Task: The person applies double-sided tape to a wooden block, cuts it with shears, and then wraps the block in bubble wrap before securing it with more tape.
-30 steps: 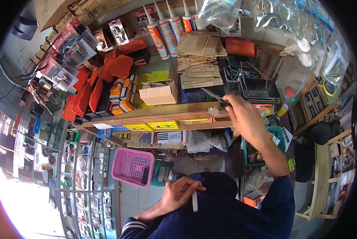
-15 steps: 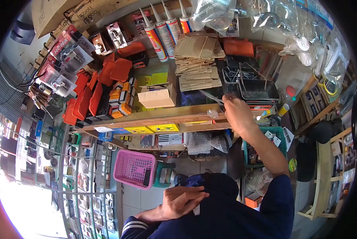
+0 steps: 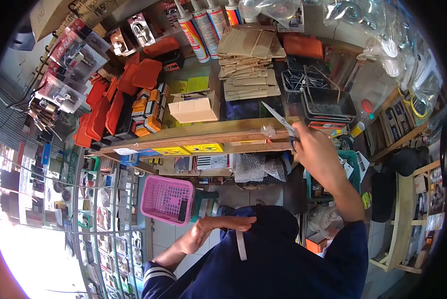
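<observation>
My right hand (image 3: 316,149) grips a pair of scissors (image 3: 283,121) by the handles at the shelf's front edge. The blades point up and left over the dark surface in front of the cardboard stack (image 3: 248,65). My left hand (image 3: 216,226) is in front of my chest, fingers together and pointing right. A narrow white strip (image 3: 241,245) hangs from under these fingers against my dark blue shirt. It seems pinched there, though the thumb is hidden.
On the shelf (image 3: 193,135) stand a small open carton (image 3: 196,108), orange-lidded bins (image 3: 101,117), sealant tubes (image 3: 193,37) and a black bin of screws (image 3: 303,79). Below are a pink basket (image 3: 151,192) and a green basket (image 3: 353,164). Plastic-wrapped goods hang at the upper right.
My right hand has moved slightly right and down, bringing the scissors away from the cardboard stack. My left hand has risen and turned flatter, and more of the white strip shows.
</observation>
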